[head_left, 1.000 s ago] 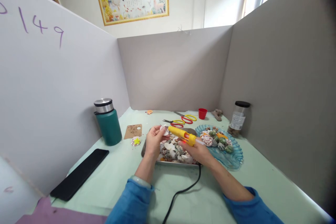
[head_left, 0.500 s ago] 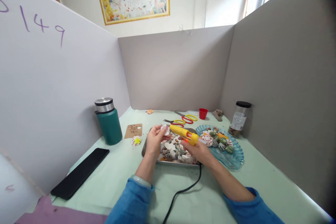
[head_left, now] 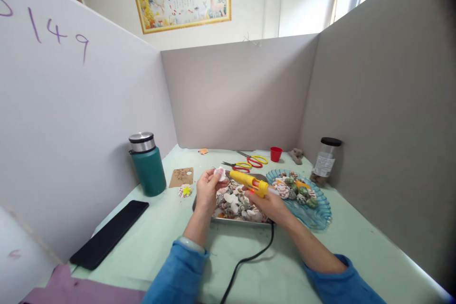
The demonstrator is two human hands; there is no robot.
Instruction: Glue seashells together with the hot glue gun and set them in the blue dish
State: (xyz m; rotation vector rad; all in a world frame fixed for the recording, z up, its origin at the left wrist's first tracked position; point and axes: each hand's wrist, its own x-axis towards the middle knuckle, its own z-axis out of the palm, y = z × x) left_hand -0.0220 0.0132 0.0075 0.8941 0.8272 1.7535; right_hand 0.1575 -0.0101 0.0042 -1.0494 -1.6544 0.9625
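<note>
While the small pale shell (head_left: 221,174) sits pinched by its edges between the thumb and fingertips of the left hand (head_left: 208,191), raised just above the far left corner of the metal tray (head_left: 196,205), it looks light, thin and rigid (the sort of piece that chips if squeezed hard). Its smooth face is likely to slip, so a gentle grip on the rim suits it better than pressure across the middle. The left hand is closed on it, fingers curled upward, wrist rising from a blue sleeve. Just beside the shell, the nozzle of the yellow glue gun (head_left: 247,182) points at it; whether they touch cannot be told. The right hand (head_left: 270,205) is wrapped around the gun's rear, forearm angled in from the lower right, and a black cord (head_left: 245,260) trails toward the near edge of the bench (head_left: 167,232). Under both hands the tray holds a heap of mixed shells. A blue glass dish (head_left: 320,216) with more lies to its right, and scissors (head_left: 251,161) lie beyond.
</note>
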